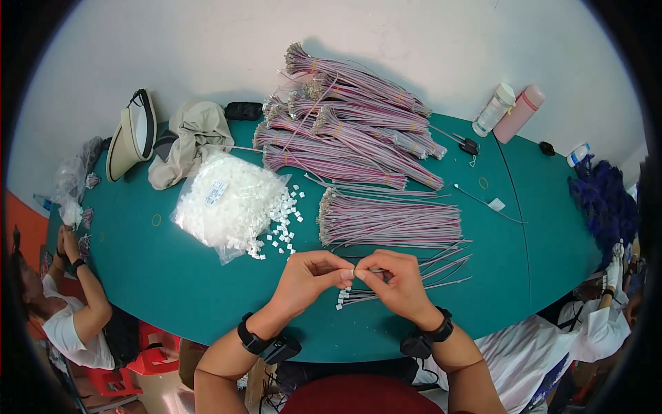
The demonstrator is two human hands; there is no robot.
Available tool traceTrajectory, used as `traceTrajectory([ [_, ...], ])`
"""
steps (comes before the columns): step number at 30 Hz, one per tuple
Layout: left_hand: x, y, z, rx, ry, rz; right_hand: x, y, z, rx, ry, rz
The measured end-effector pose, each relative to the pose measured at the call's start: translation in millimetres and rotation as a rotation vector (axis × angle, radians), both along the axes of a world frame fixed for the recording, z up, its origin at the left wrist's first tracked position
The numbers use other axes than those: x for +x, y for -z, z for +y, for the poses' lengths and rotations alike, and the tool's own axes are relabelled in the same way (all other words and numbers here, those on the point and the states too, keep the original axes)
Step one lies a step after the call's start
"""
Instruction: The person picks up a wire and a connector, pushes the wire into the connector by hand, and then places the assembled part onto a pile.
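Head view shows both hands meeting close to the near edge of the green table (207, 297), fingertip to fingertip. The left hand (308, 277) has thumb and forefinger drawn together on a small white connector (352, 274), which sits right between the two sets of fingers. The right hand (394, 279) is pinched just as narrow, on what looks like the end of a thin wire, though the fingers cover most of it, so how far the two parts are joined cannot be told.

Just below the fingertips, toward the body, lie wires with white ends (343, 297), their tails running off under and past the right hand. Straight beyond the fingers is a loose row of grey and purple wires (393, 217), and farther beyond it a heap of tied bundles (352, 124). Left of and beyond the left fingers, loose connectors (281, 219) spill beside a clear bag (221, 207) full of more.

The step in hand seems to be fitting a connector onto a wire end. The next move probably calls for lining the two up, pushing steadily while both pinches hold firm, and checking the seat before laying the piece with those just below the fingers.
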State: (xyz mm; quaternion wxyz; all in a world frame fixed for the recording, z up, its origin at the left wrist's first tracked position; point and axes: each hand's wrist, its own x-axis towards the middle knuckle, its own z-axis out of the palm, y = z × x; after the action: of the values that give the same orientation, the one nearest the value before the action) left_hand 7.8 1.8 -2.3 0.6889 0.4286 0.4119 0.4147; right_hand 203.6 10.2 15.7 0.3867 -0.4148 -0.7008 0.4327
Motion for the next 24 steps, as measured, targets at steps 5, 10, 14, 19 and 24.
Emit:
traceTrajectory([
  [5,1.8,-7.5,0.4,-0.085,-0.021,-0.066,2.5,0.5,0.7,-0.081,0.022,0.063],
  [10,0.3,-1.9,-2.4,-0.012,0.009,-0.009,1.5,0.5,0.5,-0.081,0.018,0.066],
  [14,0.9,-0.8,-4.5,0.077,-0.005,0.063,2.8,-3.5,-0.9,-0.081,-0.030,0.032],
  [19,2.0,-3.4,-6.0,0.118,-0.025,0.093,2.7,-2.3,-0.8,-0.076,-0.029,0.034],
  [24,0.0,-3.1,-3.6,0.030,-0.026,0.044,2.4,-3.8,-0.4,-0.119,-0.014,0.046],
])
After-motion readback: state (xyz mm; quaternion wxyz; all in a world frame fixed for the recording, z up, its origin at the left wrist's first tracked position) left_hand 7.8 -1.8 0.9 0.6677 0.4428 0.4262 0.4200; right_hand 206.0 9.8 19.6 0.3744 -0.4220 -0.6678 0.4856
